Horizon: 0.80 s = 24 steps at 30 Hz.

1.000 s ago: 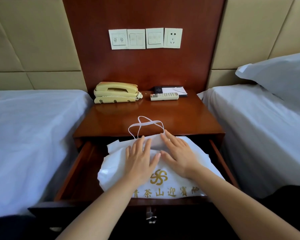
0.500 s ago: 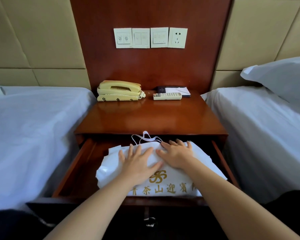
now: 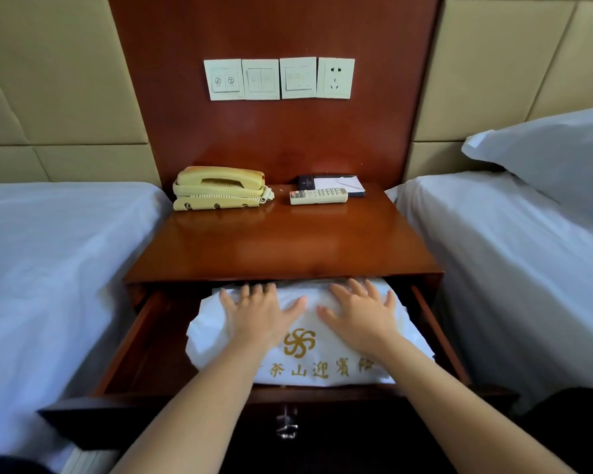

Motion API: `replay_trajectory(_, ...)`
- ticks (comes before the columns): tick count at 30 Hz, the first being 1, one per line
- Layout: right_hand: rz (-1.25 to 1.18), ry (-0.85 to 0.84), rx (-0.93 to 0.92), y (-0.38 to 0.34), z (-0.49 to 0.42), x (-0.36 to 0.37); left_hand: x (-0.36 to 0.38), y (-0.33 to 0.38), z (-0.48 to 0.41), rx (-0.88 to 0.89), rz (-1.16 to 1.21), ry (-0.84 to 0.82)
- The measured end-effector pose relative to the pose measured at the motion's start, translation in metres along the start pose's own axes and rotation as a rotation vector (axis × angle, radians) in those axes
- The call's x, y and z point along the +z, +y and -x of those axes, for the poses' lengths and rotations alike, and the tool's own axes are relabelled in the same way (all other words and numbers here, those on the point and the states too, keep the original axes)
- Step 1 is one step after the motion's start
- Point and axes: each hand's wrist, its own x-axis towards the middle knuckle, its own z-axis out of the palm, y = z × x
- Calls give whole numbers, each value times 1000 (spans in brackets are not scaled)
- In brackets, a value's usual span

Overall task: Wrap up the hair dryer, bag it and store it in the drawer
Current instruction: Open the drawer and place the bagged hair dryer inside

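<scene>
The white bag [image 3: 308,350], printed with a gold emblem and gold characters, lies inside the open drawer [image 3: 141,340] of the bedside table [image 3: 281,244], filling most of the drawer from centre to 3 o'clock; its far edge runs under the table top at 12 o'clock. The hair dryer is not visible; whether it is inside the bag cannot be told. The left hand [image 3: 257,311] lies flat, palm down, fingers spread, on the bag at 10 o'clock of the emblem, gripping nothing. The right hand [image 3: 362,313] lies equally flat and spread at 2 o'clock of the emblem, gripping nothing. On the table top, a telephone [image 3: 220,188] sits at 11 o'clock and a remote control [image 3: 318,196] at 1 o'clock
</scene>
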Motion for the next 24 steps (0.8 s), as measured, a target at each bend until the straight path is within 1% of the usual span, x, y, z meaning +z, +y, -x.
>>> replay_trajectory(2, 39, -176, -46, 0, 11, -6, -1, 0, 2, -39, -10, 2)
replay_trajectory(4, 54, -283, -90, 2, 20, -13, -1, -1, 6, -42, 20, -9)
replay_trajectory(5, 55, -303, -111, 5, 24, -15, -1, -2, 9, -7, 45, -29)
replay_trajectory(8, 52, -330, -161, 16, 32, -15, 5, -13, 25, 212, 112, -135)
replay_trajectory(11, 37, -322, -195, 17, 36, -12, 4, -36, 37, 350, 101, -218)
replay_trajectory(13, 62, -283, -216, 18, 40, -8, 1, -48, 41, 401, 88, -274)
replay_trajectory(17, 118, -244, -270, 24, 41, -6, 1, -64, 37, 484, 36, -310)
replay_trajectory(21, 215, -154, -285, 27, 30, -4, 3, -80, 23, 497, -62, -300)
replay_trajectory(24, 209, -108, -238, 26, 17, -2, 5, -78, 10, 409, -139, -248)
